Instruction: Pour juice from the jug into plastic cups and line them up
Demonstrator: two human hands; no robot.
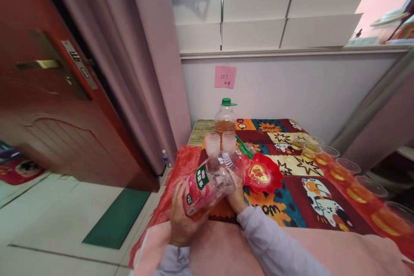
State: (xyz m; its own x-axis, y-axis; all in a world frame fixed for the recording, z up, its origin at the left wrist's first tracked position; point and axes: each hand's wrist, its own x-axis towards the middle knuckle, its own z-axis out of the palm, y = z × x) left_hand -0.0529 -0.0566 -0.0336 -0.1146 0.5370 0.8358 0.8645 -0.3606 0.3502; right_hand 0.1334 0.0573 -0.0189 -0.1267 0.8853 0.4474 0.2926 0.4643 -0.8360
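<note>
A large clear plastic bottle (202, 187) with a pink and green label lies tilted across both my hands, some amber liquid low inside it. My left hand (183, 217) is wrapped round its lower end. At the upper end my right hand (238, 198) closes on the bottle, its fingers partly hidden behind the plastic. Just beyond it stand two stacks of clear plastic cups, a left stack (212, 144) and a right stack (229, 141). Beside my right hand lies a red scalloped plate (273, 177), with ribbed clear plastic (234, 159) and a green handle (245, 146) behind.
A green-capped jug (225, 114) of amber liquid stands at the table's back by the wall. Several cups of yellow liquid (359, 192) line the right edge. A patterned cloth (291, 205) covers the table. On the left are a brown door (106, 146) and a green mat (118, 217).
</note>
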